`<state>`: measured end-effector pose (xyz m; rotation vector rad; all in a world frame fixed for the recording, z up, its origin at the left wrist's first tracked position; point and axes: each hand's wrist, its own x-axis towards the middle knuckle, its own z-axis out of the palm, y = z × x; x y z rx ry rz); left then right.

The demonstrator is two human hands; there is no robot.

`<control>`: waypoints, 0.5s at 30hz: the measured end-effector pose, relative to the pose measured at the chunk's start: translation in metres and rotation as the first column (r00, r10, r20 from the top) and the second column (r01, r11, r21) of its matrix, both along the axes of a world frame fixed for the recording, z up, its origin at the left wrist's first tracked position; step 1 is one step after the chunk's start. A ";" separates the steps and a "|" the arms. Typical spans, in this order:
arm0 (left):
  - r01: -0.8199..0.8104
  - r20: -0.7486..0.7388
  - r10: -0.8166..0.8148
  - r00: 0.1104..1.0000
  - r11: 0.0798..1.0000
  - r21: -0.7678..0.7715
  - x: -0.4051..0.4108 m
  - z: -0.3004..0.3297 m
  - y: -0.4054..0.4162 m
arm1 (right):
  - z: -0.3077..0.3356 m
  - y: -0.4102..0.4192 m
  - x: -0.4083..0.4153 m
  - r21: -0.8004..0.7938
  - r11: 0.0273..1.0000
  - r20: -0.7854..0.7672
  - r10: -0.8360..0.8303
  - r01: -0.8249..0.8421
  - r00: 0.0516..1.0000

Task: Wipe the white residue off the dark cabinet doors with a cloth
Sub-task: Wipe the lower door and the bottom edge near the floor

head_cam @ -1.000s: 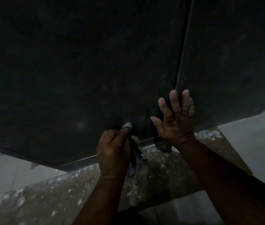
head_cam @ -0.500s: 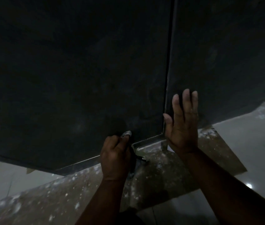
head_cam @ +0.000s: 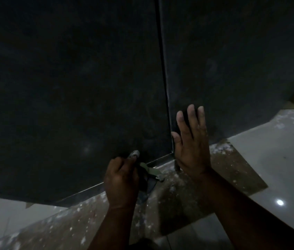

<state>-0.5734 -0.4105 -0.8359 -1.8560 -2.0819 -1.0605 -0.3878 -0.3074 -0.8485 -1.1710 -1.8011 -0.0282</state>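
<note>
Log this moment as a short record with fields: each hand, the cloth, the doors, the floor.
left hand: grips the cloth, at the lower edge of the left door
right hand: fingers straight, flat on the right door beside the seam
cloth: bunched, a loose end hangs below the left hand
left door: dark, with a faint pale smudge low down
right door: dark, faintly smeared
floor sheet: brown, flecked with white, lying on pale tiles

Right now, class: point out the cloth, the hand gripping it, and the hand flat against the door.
cloth [head_cam: 150, 171], head view, pale fold.
left hand [head_cam: 121, 181], head view, back.
right hand [head_cam: 192, 149], head view, back.
</note>
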 end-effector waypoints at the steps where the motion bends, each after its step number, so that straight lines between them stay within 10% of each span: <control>1: -0.012 0.015 0.011 1.000 0.999 0.039 0.001 0.004 0.002 | -0.001 0.000 0.000 -0.007 1.000 -0.004 -0.005 0.005 1.000; 8: 0.018 0.042 -0.032 0.999 0.956 0.293 0.031 0.043 0.033 | -0.007 -0.001 -0.004 -0.016 1.000 -0.049 -0.005 0.004 0.999; 15: 0.083 -0.047 -0.085 0.995 0.995 -0.054 0.025 0.005 0.015 | -0.010 0.001 -0.002 -0.005 1.000 -0.044 0.004 -0.005 0.999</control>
